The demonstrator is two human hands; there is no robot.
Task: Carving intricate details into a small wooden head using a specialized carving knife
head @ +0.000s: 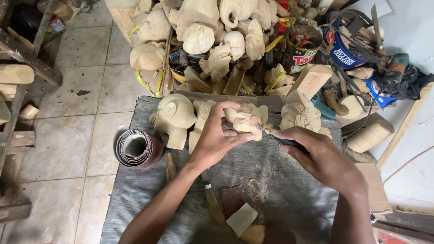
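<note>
Head view: left hand (216,138) fingers clasp small pale wooden carving (244,119) above grey-clothed worktop (289,180). Right hand (323,156) fingers grip dark-handled carving tool (282,141), tip at carving's edge. Step: detail cutting. Next move likely calls for short controlled strokes, steady brace.

Single head-worn camera is looking steeply down from above the person, close in on the grey cloth-covered worktop (289,180) filling the lower centre of the frame. It is facing forward toward the heap of pale wood carvings (212,36) along the top edge, with tiled floor (81,90) showing at left.
</note>
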